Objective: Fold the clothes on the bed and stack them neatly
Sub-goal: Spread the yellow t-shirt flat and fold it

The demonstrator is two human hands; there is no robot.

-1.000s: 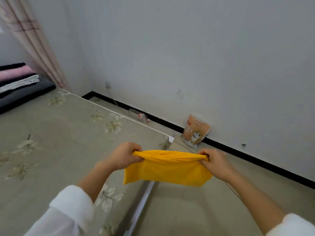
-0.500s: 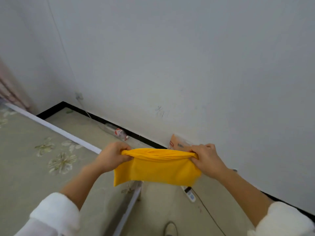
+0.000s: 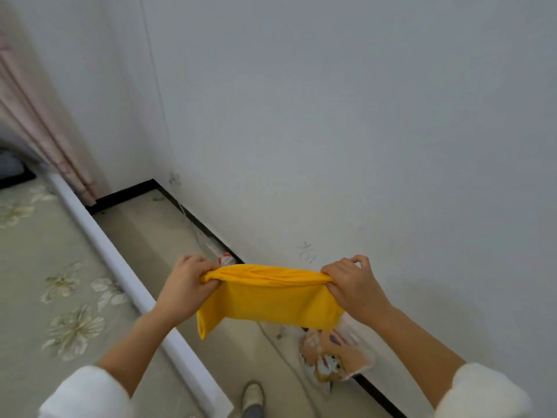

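Observation:
A folded yellow garment [image 3: 268, 300] hangs in the air between my hands, over the floor strip beside the bed. My left hand [image 3: 185, 286] grips its bunched upper left end. My right hand [image 3: 351, 285] grips the upper right end, fingers curled round the cloth. The fabric is stretched taut along the top and drapes down below. The bed [image 3: 45, 267], with a pale floral cover, lies to the left.
The bed's white edge rail [image 3: 120, 267] runs diagonally. On the floor by the wall lie an orange pet-food bag [image 3: 334, 360], a plastic bottle [image 3: 224, 257] and a cable. A pink curtain [image 3: 39, 122] hangs at the left. My shoe [image 3: 253, 396] shows at the bottom.
The view has swung right and down, away from the bed toward the wall and floor. My hands keep their grip on the yellow garment, pulled a little wider apart.

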